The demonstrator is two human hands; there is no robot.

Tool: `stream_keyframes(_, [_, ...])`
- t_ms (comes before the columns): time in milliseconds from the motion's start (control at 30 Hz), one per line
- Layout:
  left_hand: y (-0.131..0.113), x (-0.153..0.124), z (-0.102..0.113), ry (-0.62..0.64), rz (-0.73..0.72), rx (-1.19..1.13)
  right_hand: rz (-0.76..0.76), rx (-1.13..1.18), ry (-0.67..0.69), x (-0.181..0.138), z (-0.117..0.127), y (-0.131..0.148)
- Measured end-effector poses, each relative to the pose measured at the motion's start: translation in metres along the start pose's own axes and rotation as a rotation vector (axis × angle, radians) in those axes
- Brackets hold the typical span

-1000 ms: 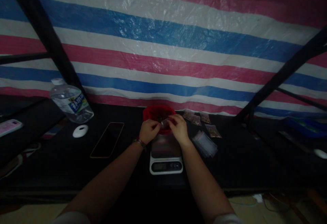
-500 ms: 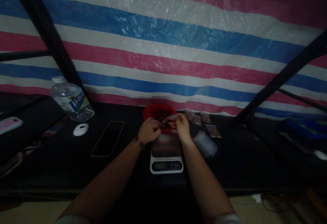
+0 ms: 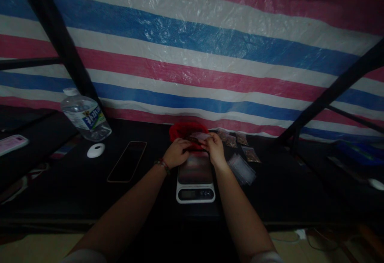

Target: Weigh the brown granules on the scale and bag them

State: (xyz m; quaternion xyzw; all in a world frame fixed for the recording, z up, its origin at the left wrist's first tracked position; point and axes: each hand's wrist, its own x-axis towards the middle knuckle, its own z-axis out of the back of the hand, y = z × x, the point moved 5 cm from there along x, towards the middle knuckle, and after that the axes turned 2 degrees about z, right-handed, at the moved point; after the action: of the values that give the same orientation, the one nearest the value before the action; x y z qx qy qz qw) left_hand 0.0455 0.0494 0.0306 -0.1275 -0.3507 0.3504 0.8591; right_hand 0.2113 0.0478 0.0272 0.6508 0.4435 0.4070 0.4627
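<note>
My right hand pinches a small clear plastic bag above a red container. My left hand reaches in from the other side, its fingers curled together at the bag's left end; what they hold is too dark to make out. Dark brown bits show between the two hands. Directly below them a white kitchen scale with a dark platform and a display lies on the black tabletop. Beside my right wrist is a stack of flat clear bags.
Several filled small bags lie at the back right. To the left are a phone, a white oval case, a large clear bottle and a pink phone. A striped sheet hangs behind, with black frame bars at both sides.
The bag between my hands has turned flatter over the red container and hides more of its contents. Both hands have stayed nearly in place.
</note>
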Motion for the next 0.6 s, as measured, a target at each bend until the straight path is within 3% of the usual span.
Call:
stream_keyframes(100, [-0.003,-0.001,0.007,-0.161,-0.011,-0.023,0.055,0.068,-0.011,0.0,0.003,0.004])
stream_keyframes(167, [-0.004,-0.001,0.007,-0.191,-0.023,-0.036,0.057,0.109,-0.019,0.001,0.004,0.004])
stream_keyframes(367, [-0.005,-0.001,-0.008,-0.014,-0.017,-0.021,0.051,0.18,-0.024,-0.001,0.006,0.01])
stream_keyframes(600, [-0.015,-0.002,0.0,-0.034,-0.08,-0.086,-0.011,0.154,0.01,-0.001,0.004,0.009])
